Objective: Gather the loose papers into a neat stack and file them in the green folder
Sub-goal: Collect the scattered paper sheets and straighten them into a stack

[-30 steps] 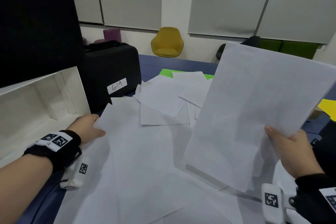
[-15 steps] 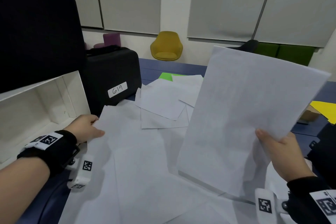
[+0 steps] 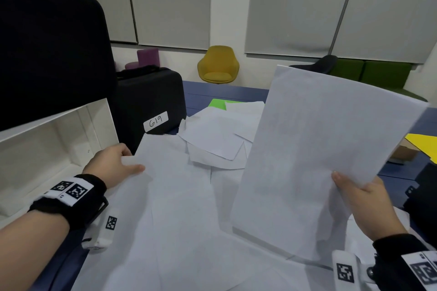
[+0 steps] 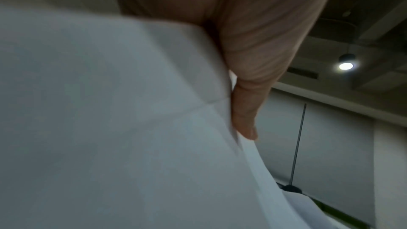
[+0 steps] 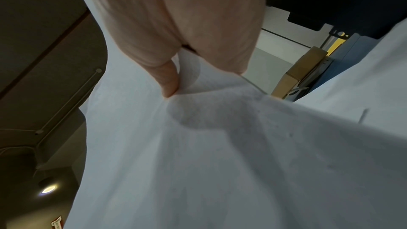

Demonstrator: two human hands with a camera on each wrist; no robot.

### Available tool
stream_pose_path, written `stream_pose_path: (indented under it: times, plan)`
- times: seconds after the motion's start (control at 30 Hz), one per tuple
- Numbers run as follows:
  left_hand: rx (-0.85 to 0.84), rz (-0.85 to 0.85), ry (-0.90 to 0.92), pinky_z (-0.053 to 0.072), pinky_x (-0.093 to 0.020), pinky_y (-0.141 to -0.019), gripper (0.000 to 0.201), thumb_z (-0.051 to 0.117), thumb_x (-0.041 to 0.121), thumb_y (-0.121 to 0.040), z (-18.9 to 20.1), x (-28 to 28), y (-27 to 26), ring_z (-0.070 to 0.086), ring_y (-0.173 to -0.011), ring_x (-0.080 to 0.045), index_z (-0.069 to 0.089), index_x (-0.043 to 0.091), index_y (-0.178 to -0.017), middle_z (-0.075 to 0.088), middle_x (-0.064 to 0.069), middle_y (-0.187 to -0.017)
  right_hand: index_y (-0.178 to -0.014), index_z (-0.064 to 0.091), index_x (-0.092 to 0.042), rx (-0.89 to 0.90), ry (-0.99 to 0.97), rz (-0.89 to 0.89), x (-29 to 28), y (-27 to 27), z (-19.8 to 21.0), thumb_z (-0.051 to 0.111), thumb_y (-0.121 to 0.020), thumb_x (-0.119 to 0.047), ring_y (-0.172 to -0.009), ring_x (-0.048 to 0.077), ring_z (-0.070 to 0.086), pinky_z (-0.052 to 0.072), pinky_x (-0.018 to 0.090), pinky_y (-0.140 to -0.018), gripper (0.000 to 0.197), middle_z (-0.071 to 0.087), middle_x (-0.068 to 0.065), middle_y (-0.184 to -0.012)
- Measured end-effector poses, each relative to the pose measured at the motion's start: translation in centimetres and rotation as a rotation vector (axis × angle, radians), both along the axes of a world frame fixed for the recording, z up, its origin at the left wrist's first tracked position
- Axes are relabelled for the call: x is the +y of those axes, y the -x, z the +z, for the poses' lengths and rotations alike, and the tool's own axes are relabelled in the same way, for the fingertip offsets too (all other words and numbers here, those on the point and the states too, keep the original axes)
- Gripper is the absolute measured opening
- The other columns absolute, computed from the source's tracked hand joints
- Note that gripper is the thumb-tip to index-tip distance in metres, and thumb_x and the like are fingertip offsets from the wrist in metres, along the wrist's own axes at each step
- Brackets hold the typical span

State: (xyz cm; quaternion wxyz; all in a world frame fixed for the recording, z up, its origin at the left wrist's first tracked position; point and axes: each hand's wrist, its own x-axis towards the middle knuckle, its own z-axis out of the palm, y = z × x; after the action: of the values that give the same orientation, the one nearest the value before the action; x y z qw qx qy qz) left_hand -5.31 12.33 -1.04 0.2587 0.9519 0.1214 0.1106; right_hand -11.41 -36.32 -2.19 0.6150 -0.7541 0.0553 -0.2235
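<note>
Several white sheets (image 3: 212,142) lie scattered over the blue table (image 3: 227,93). My right hand (image 3: 354,194) pinches the right edge of a bunch of gathered sheets (image 3: 319,153), held tilted up above the table; the right wrist view shows the thumb (image 5: 169,79) pressed on that paper (image 5: 198,145). My left hand (image 3: 115,165) pinches the left edge of a large sheet (image 3: 175,186) with the thumb on top; the same paper (image 4: 110,111) fills the left wrist view. Only a corner of the green folder (image 3: 218,103) shows at the back, the rest hidden under papers.
A black case labelled 619 (image 3: 151,104) stands at the back left, with a bigger black case (image 3: 52,54) over a white box (image 3: 47,149) at the left. Yellow paper (image 3: 423,143) and a cardboard box (image 3: 404,153) sit at the right edge.
The held bunch has shifted slightly left with my right hand. My left hand has lifted the edge of the large sheet a little, with its thumb now lying further over the paper.
</note>
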Motion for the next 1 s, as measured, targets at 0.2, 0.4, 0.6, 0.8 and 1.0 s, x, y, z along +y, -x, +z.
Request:
stream_pose_path:
  times: [0.2,0.4,0.6,0.8,1.0]
  plan:
    - [0.158,-0.006,-0.235,0.043,-0.028,-0.064,0.026,0.069,0.039,-0.084,0.0,0.9,0.2,0.059,-0.077,-0.017,0.063,0.019,-0.069,0.065,0.002,-0.084,-0.114,0.065,-0.007,0.010,-0.014,-0.002,0.0,0.2,0.1,0.059,-0.093,-0.007,-0.074,-0.009,0.066,0.050,0.004,-0.061,0.022,0.074,-0.006,-0.097]
    - [0.502,-0.068,-0.387,0.037,-0.022,-0.053,0.029,0.079,0.031,-0.067,-0.2,1.5,0.0,0.054,-0.065,-0.013,0.053,0.018,-0.070,0.057,0.004,-0.074,-0.113,0.066,-0.005,0.009,0.024,-0.011,0.4,0.1,0.3,0.060,-0.092,-0.007,-0.073,-0.009,0.066,0.051,0.008,-0.064,0.021,0.070,-0.002,-0.099]
    - [0.757,-0.090,-0.481,0.043,-0.018,-0.056,0.059,0.083,0.036,-0.068,0.3,0.7,0.3,0.058,-0.080,-0.011,0.052,0.015,-0.114,0.059,0.003,-0.104,-0.111,0.066,-0.005,0.022,0.034,0.009,1.2,0.2,0.8,0.058,-0.093,-0.006,-0.078,-0.001,0.068,0.050,0.008,-0.060,0.019,0.070,0.000,-0.097]
    - [0.641,-0.076,-0.384,0.041,-0.024,-0.066,0.061,0.078,0.062,-0.062,-0.1,0.2,-1.4,0.054,-0.079,-0.013,0.060,0.015,-0.098,0.059,0.006,-0.088,-0.114,0.064,-0.007,0.049,0.067,0.048,2.8,-0.5,1.6,0.056,-0.095,-0.006,-0.086,0.006,0.064,0.047,0.022,-0.069,0.021,0.068,-0.001,-0.099]
    - [0.496,-0.016,-0.167,0.046,-0.033,-0.084,0.071,0.089,0.029,-0.063,-1.2,-1.7,-2.4,0.058,-0.107,-0.026,0.046,0.009,-0.116,0.057,-0.006,-0.116,-0.111,0.065,-0.004,0.073,0.122,0.083,4.6,-1.5,1.9,0.056,-0.095,-0.006,-0.082,0.009,0.062,0.047,0.023,-0.068,0.019,0.067,-0.003,-0.089]
